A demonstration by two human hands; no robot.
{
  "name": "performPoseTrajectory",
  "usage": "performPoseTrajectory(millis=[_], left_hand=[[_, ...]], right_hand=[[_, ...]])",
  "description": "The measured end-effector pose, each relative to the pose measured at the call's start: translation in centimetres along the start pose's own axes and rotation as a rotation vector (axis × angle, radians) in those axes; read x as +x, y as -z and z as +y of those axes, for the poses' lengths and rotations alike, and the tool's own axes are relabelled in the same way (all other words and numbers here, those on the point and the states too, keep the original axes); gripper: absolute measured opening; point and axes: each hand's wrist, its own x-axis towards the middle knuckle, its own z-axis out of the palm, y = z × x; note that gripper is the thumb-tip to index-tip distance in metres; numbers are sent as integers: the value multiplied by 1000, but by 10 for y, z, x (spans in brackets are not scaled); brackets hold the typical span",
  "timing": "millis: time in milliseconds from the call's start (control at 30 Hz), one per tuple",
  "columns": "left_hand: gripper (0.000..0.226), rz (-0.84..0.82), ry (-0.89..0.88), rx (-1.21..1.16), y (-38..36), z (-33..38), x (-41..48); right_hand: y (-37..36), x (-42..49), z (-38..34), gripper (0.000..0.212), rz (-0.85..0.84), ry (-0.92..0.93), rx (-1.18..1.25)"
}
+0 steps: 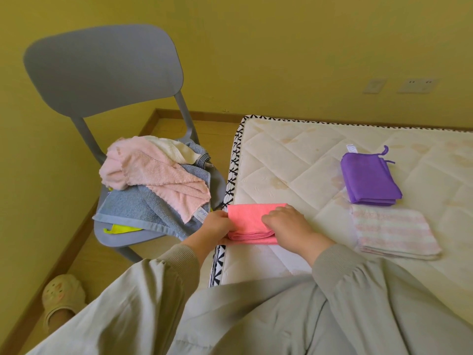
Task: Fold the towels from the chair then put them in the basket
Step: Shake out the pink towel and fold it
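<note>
A tan slipper (62,301) sits on the floor (163,129) in the lower left of the frame. Above it, in the upper left, stands a gray chair (102,70). On it lies a messy pile of towels that are not folded. A pale pink towel (153,175) is on top, with a white towel (174,149) just behind it. A blue towel (143,208) lies under them and hangs over the front. A bit of a yellow towel (120,228) peeks out from under the blue one.

Just right of the chair is a bed (294,155) with a bare white top. At its left edge, in the lower middle of the frame, lies a folded bright pink towel (252,221). The left hand (217,225) holds its left side. Its fingers (226,228) are curled and pinch the edge. The right hand (289,224) is on the right side of the same towel. Its fingers (268,221) are bent, close together, and pinch the folded layers.

Farther right on the bed lie two more folded towels, apart from the hands. A purple towel (368,179) is at the middle right. A striped towel (394,231) lies just below it in the frame. Two sockets (375,85) are on the yellow wall (281,47) in the upper right.
</note>
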Motion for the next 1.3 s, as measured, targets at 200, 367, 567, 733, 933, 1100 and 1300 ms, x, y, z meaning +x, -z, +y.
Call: performPoseTrajectory(millis=[200,367,567,733,933,1100,1300], left_hand=[[14,35,-42,68,3,-3,3],[21,68,-111,267,2,-6,7],[25,119,-188,413,0,-8,9],[21,204,-263,374,14,-6,14],[24,167,-210,158,18,13,29],[24,140,-231,524,12,26,41],[13,302,-389,736,0,11,43]], right_hand=[[-1,-1,-2,29,-138,-24,88],[0,2,-6,22,-132,-118,182],[-17,16,-19,61,-93,-260,133],[-36,16,-12,72,-262,-272,144],[-40,17,-14,72,-265,-283,118],[-42,19,-14,72,-264,-287,109],[-43,19,-14,71,-255,-296,126]])
